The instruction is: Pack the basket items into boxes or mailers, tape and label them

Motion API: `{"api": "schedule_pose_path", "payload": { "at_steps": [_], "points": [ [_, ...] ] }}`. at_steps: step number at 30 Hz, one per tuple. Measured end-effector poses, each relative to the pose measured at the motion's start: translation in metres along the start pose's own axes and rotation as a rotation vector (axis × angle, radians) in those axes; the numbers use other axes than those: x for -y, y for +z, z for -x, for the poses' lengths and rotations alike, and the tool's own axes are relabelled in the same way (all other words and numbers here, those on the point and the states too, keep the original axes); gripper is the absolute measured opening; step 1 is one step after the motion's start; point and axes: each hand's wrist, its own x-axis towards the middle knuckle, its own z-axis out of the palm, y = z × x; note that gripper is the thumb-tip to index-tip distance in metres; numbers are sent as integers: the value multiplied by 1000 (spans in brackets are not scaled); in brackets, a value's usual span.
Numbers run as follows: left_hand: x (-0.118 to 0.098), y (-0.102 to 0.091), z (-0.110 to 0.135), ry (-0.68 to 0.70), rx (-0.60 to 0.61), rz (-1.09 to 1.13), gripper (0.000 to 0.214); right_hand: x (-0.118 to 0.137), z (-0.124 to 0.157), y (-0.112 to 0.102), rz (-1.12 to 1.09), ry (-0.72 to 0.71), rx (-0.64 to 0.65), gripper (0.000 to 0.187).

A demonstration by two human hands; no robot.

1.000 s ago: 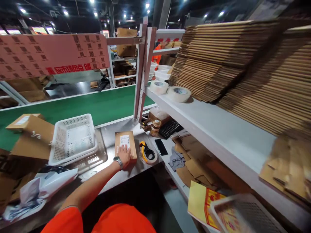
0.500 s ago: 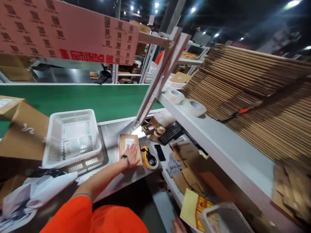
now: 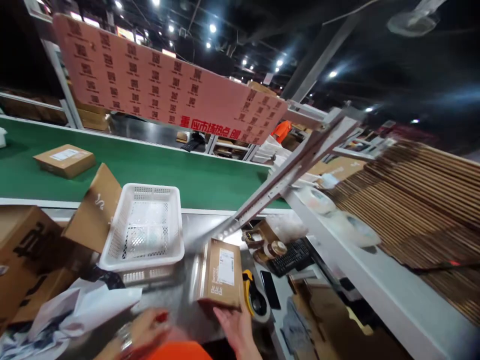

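- Where the small carton (image 3: pixel 221 274) ends on its near side, the right hand (image 3: pixel 236 327) is clamped on it, fingers at the near end and thumb along the right side.
- This carton is at the near part of the metal bench (image 3: pixel 198 227), right of the white basket (image 3: pixel 144 264), with its white label (image 3: pixel 227 266) facing up.
- At the near left, apart from the carton, is the left hand (image 3: pixel 147 325) (something red shows at its fingertips, too smeared to name); I cannot tell whether its fingers are together or apart. A metal wristwatch (image 3: pixel 125 336) circles that wrist.
- Just right of the carton lies a yellow-and-black tape dispenser (image 3: pixel 255 297), then a black phone (image 3: pixel 270 290); a keyboard (image 3: pixel 291 256) sits farther off.
- On the near left are a crumpled white bag (image 3: pixel 80 307) and brown cartons (image 3: pixel 22 255).
- Along the far side runs a green belt (image 3: pixel 225 185), bearing a labelled box (image 3: pixel 65 161) toward its left.
- On the right, a white shelf (image 3: pixel 375 285) holds tape rolls (image 3: pixel 358 231) and stacked cardboard (image 3: pixel 416 205).
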Motion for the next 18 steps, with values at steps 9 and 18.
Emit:
{"api": "schedule_pose_path", "payload": {
  "at_steps": [9, 18],
  "points": [
    [5, 10, 59, -167, -670, 422, 88, 168, -106, 252, 499, -210, 322, 61],
    [-18, 63, 24, -116, -680, 346, 75, 29, -86, 306, 889, -294, 621, 48]
  ]
}}
